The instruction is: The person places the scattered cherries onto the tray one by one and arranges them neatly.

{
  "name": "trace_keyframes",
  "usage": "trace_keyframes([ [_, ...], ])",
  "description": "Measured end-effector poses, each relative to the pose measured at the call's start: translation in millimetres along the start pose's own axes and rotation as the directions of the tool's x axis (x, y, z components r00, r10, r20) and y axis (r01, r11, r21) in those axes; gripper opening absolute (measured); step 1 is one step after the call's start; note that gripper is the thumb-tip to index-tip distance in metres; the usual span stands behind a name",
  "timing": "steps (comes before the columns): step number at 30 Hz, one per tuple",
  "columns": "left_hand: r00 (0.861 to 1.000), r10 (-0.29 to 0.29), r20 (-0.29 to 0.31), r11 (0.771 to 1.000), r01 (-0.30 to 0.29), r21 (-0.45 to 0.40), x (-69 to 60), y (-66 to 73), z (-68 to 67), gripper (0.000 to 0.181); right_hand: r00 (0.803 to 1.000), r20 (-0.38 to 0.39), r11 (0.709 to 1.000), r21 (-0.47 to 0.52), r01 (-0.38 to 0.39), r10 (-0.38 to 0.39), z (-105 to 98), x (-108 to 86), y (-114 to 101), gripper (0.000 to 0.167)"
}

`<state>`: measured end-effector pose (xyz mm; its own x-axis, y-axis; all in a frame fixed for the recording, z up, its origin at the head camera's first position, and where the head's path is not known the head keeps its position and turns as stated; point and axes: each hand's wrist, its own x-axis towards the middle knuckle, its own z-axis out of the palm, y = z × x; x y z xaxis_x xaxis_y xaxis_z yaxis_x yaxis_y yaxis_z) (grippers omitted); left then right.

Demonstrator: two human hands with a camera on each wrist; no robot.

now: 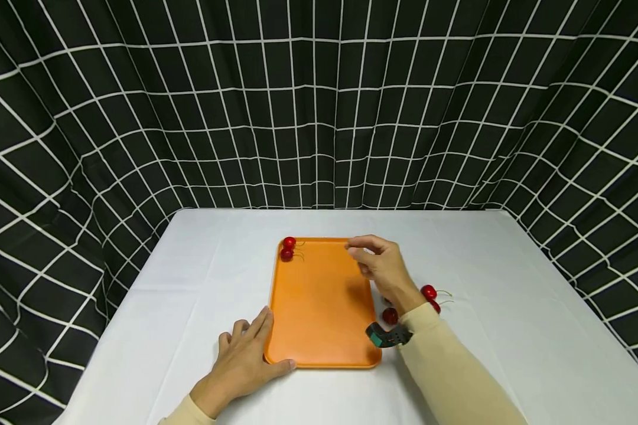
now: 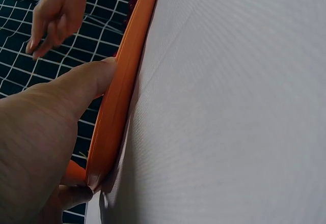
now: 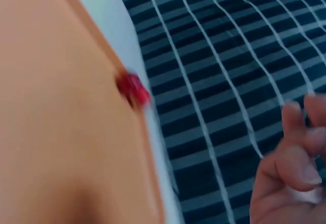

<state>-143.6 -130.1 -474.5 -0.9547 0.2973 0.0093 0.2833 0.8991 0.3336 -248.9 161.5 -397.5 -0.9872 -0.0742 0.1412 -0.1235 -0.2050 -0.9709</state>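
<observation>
An orange tray [image 1: 324, 307] lies on the white table, with two red cherries [image 1: 286, 254] in its far left corner, stems pointing right. My left hand [image 1: 244, 357] rests at the tray's near left corner; its thumb touches the front rim and its fingers lie along the left side. In the left wrist view that thumb [image 2: 97, 76] meets the orange rim. Above the tray's right side hovers my right hand [image 1: 380, 265], fingers loosely bent, a gap between thumb and index finger. Nothing shows between them. The right wrist view is blurred, with a cherry [image 3: 133, 89] by the tray's edge.
Right of the tray, several more cherries [image 1: 429, 292] lie on the white tablecloth [image 1: 510, 330], partly hidden by my right wrist. A dark band [image 1: 388, 335] sits on that wrist. Black curtains [image 1: 329, 118] with a white grid enclose the table's back and sides.
</observation>
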Motion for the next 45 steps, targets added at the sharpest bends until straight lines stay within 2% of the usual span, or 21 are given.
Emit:
trace_keyframes([
  [3, 1.0, -0.008, 0.006, 1.0, 0.008, -0.003, 0.0, -1.3, -2.6, 0.11, 0.993, 0.103, 0.998, -0.015, 0.065, -0.063, -44.3, -11.2, -17.4, 0.015],
  [6, 1.0, -0.015, 0.004, 1.0, 0.015, -0.002, 0.4, -2.5, -6.0, 0.109, 0.986, 0.15, 0.993, -0.073, 0.09, -0.078, -90.8, -19.7, -28.8, 0.017],
  [9, 1.0, -0.016, -0.005, 1.0, 0.016, 0.001, 0.2, -4.2, -9.0, 0.109, 0.989, 0.142, 0.987, -0.142, 0.07, -0.049, -133.1, -25.6, -32.1, 0.02],
  [12, 1.0, -0.022, -0.008, 1.0, 0.022, 0.008, -1.5, -6.1, -10.4, 0.108, 0.994, 0.104, 0.977, -0.211, 0.006, 0.016, -165.7, -28.3, -26.1, 0.021],
  [15, 0.999, -0.032, -0.004, 0.999, 0.032, 0.011, -4.1, -7.6, -10.3, 0.109, 0.994, 0.065, 0.943, -0.325, -0.067, 0.093, -186.8, -27.9, -14.2, 0.022],
  [18, 0.999, -0.038, -0.004, 0.999, 0.038, 0.005, -5.7, -8.1, -9.3, 0.109, 0.985, 0.032, 0.88, -0.455, -0.135, 0.168, -198.8, -27.4, -2.1, 0.025],
  [21, 0.999, -0.039, -0.001, 0.999, 0.039, -0.003, -6.3, -7.6, -8.0, 0.108, 0.973, -0.01, 0.821, -0.535, -0.2, 0.231, -204.7, -29.5, 6.7, 0.027],
  [24, 0.999, -0.038, 0.005, 0.999, 0.038, -0.003, -6.2, -6.6, -6.6, 0.108, 0.961, -0.041, 0.781, -0.573, -0.247, 0.273, -206.3, -33.2, 11.6, 0.027],
  [27, 0.999, -0.035, 0.006, 0.999, 0.035, 0.004, -6.0, -6.0, -5.7, 0.108, 0.956, -0.055, 0.745, -0.614, -0.26, 0.289, -205.1, -35.4, 13.8, 0.024],
  [31, 1.0, -0.03, 0.008, 1.0, 0.03, 0.004, -5.2, -4.4, -4.8, 0.108, 0.956, -0.055, 0.723, -0.642, -0.254, 0.287, -203.9, -36.4, 15.5, 0.022],
  [45, 1.0, -0.009, 0.029, 1.0, 0.008, 0.005, 0.1, 1.9, -0.8, 0.108, 0.959, -0.12, 0.708, -0.652, -0.272, 0.258, -213.3, -47.5, 21.3, 0.017],
])
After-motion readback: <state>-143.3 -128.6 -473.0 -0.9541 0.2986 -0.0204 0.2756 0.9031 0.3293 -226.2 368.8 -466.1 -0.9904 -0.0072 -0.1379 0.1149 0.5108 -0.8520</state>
